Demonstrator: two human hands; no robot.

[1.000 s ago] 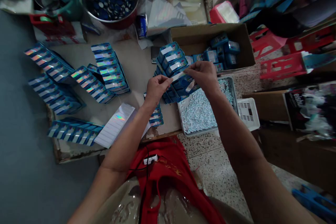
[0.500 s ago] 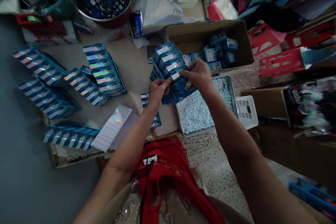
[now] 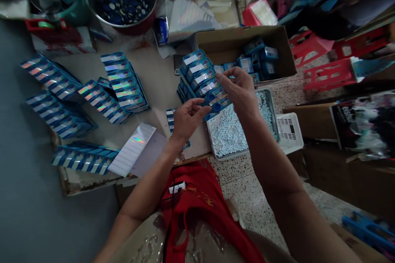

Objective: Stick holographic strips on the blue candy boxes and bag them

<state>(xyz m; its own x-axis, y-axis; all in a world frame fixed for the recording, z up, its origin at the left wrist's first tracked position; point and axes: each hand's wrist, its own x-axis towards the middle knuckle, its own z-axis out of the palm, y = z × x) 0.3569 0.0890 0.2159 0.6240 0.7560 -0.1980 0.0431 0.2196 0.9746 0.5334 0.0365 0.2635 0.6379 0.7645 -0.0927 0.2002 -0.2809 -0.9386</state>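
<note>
Nearest, a red apron (image 3: 200,191) is worn. Past it, pale pellets (image 3: 230,133) are spread in a tray (image 3: 275,117). The left hand (image 3: 189,119) is held at the near corner of a stack of blue boxes (image 3: 202,78), thumb and fingers close together; whether anything is pinched cannot be told. The stack, set on the table (image 3: 160,74), is reached by the right hand (image 3: 242,89), its grip likewise unclear. Behind, similar boxes (image 3: 269,53) are held in a carton (image 3: 222,43).

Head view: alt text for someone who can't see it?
A person's left hand and right hand work at a cluster of small blue boxes near a tray of pale pellets. Rows of similar boxes stand on the table at left.
</note>
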